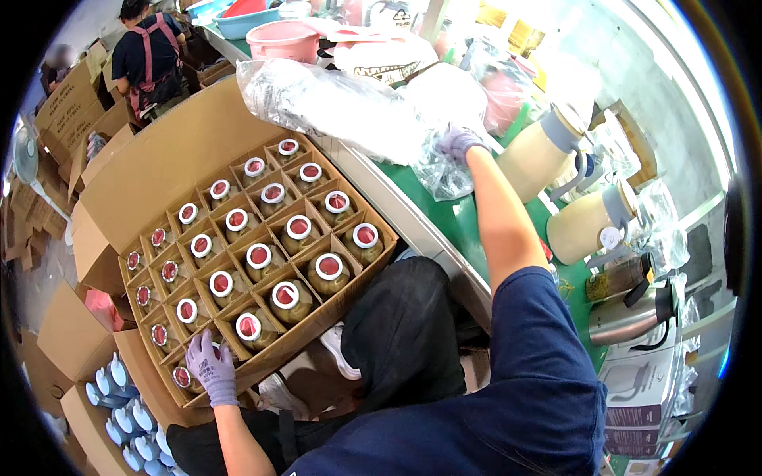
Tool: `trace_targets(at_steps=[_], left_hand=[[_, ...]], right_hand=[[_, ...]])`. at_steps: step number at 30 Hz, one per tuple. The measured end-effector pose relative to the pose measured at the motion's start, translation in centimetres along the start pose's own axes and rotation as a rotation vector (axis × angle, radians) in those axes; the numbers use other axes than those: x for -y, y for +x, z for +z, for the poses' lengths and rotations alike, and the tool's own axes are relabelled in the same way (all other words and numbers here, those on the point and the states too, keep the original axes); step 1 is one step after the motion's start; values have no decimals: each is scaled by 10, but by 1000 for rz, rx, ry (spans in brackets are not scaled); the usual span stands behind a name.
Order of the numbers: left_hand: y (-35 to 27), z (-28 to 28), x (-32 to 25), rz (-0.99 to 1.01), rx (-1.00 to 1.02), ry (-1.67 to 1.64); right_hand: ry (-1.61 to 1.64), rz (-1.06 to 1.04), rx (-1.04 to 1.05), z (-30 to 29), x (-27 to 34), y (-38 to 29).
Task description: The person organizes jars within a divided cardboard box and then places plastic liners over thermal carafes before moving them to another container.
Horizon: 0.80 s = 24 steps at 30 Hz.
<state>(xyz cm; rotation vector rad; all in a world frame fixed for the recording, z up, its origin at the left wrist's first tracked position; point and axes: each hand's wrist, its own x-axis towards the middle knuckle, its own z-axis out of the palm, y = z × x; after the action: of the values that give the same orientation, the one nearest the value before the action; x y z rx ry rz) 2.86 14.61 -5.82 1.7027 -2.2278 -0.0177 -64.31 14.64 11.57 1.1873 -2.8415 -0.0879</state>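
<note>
A big cardboard box [321,309] with cardboard dividers stands open before me. Its cells hold many glass flask refills [259,256], each with a white ring and a red centre on top. My left hand [209,366], in a pale purple glove, reaches over a cell at the box's near left corner, fingers down on a refill top; whether it grips is hidden. My right hand [461,143], gloved alike, rests on a clear plastic bag [443,172] on the green bench [446,220]. Its fingers are partly buried in the plastic, so their grip is unclear.
Cream vacuum jugs [539,154] and a steel jug [625,315] lie along the bench at right. Pink [283,41] and blue basins [247,24] stand at its far end. Light-blue parts [128,416] fill a carton at lower left. A person [149,59] works at upper left near a fan [25,152].
</note>
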Motion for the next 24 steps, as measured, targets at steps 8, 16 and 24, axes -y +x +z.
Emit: trace_targets(at_steps=[8,16,24], left_hand=[[-6,-4,10,-29,123,-78],[-14,-35,10,50,-120,-334],[-29,-84,-46,-90,306,-1562]], right_hand=[[438,112,-394,23,-14,-16],[1546,75,-703,-20,-12,-61],[1411,-646,411,-14,226,-304]])
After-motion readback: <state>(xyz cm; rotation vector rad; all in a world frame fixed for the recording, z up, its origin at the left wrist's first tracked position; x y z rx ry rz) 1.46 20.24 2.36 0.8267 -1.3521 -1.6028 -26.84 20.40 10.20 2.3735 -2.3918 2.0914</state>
